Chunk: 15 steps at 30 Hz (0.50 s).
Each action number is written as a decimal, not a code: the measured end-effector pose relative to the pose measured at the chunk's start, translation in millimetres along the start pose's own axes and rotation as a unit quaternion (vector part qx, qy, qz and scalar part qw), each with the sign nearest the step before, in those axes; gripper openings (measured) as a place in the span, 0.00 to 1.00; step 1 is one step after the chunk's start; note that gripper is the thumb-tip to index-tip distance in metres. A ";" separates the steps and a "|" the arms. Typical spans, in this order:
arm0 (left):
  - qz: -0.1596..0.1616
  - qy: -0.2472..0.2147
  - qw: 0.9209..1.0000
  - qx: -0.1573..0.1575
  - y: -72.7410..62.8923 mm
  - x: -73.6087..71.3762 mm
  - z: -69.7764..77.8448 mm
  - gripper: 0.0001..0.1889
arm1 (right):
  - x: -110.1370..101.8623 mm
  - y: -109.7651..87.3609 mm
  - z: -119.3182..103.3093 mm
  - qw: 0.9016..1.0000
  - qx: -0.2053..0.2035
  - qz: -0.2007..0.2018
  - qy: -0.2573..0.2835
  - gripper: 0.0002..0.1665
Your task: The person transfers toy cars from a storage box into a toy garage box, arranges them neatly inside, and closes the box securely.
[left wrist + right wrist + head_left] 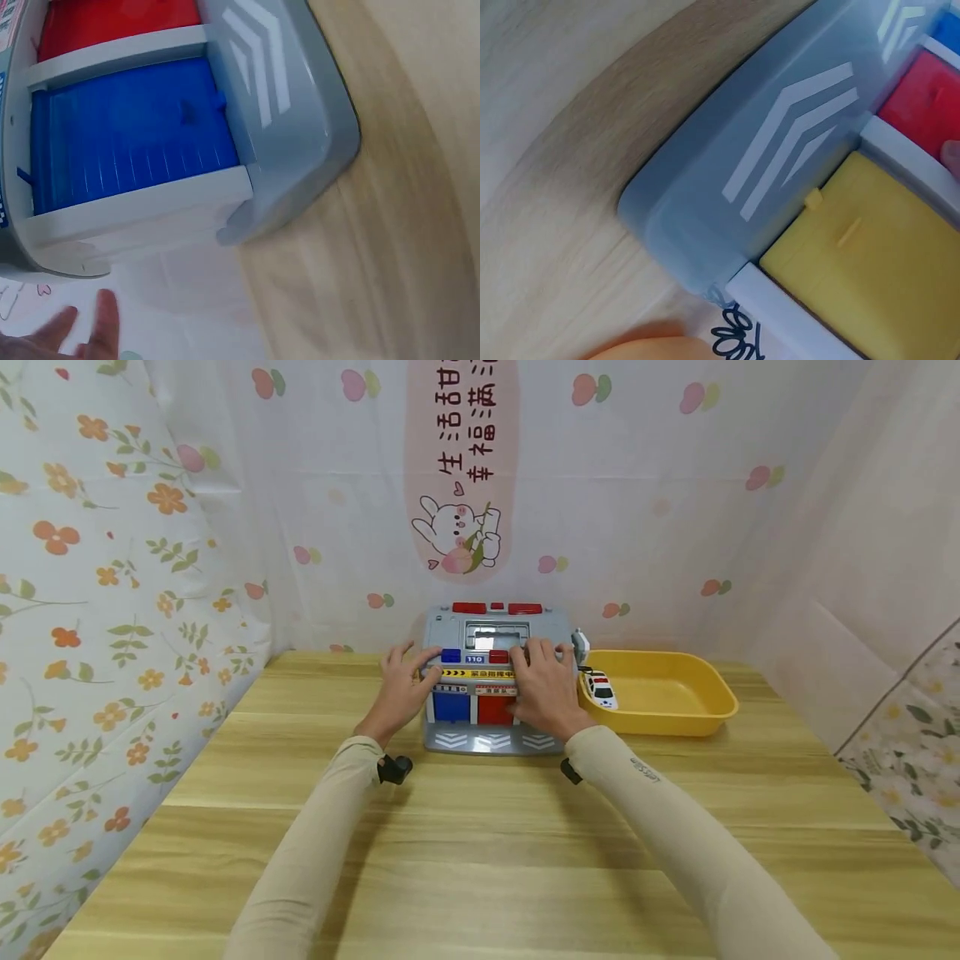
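Note:
A grey toy police station garage [448, 631] stands near the back of the table, with red and blue light blocks on top. Its blue door [135, 135], red door [922, 94] and yellow door [877, 247] appear closed above a grey ramp [492, 743] with white arrows. My left hand [401, 687] is at its upper left corner, thumb against the front edge and the other fingers spread beside it. Over the right front lies my right hand [551, 689], fingers on the top edge; a fingertip shows at the red door in the right wrist view. The yellow door is behind this hand in the head view.
Right of the garage is a yellow tray [708, 718]. A small white toy police car [601, 690] lies tilted at its left end. A grey-white part [581, 646] sticks out from the garage's right side. Patterned cloth [337, 518] hangs behind the table.

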<state>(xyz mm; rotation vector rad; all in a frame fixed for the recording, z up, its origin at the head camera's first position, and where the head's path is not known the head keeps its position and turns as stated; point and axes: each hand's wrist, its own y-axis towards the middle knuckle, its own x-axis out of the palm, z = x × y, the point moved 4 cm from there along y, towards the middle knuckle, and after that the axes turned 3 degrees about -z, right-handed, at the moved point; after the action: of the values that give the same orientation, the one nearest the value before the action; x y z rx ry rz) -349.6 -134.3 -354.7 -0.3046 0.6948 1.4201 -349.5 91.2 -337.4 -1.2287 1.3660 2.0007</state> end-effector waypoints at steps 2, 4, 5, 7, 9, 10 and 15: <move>0.014 0.034 0.999 0.019 1.0 -2.7 3.5 0.26 | 0.5 0.9 -0.6 1.000 0.009 0.003 0.000 0.45; 0.022 0.052 0.998 0.037 2.0 -5.5 6.3 0.25 | 1.0 1.6 -1.3 1.000 0.021 0.002 0.002 0.44; 0.025 0.060 0.997 0.045 2.3 -7.3 7.9 0.24 | 1.0 1.8 -1.9 1.000 0.026 0.003 0.005 0.44; 0.030 0.076 0.995 0.063 2.9 -10.9 10.9 0.23 | 1.3 2.6 -3.2 0.999 0.034 0.003 0.005 0.44; 0.033 0.092 0.992 0.085 3.8 -14.1 13.4 0.22 | 1.6 3.1 -4.0 0.999 0.037 0.002 0.001 0.44; 0.032 0.099 0.990 0.095 4.3 -15.3 14.6 0.22 | 1.7 3.3 -4.2 0.999 0.036 0.003 -0.001 0.44; 0.013 0.091 0.988 0.127 6.7 -16.9 19.1 0.22 | 1.3 1.7 -1.4 1.000 0.026 0.006 -0.010 0.46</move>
<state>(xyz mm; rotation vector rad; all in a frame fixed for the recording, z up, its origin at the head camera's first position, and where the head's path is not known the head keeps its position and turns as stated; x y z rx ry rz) -351.2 -135.6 -328.4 -0.2266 1.0224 1.3200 -350.9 89.1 -337.8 -1.1762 1.4098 1.9687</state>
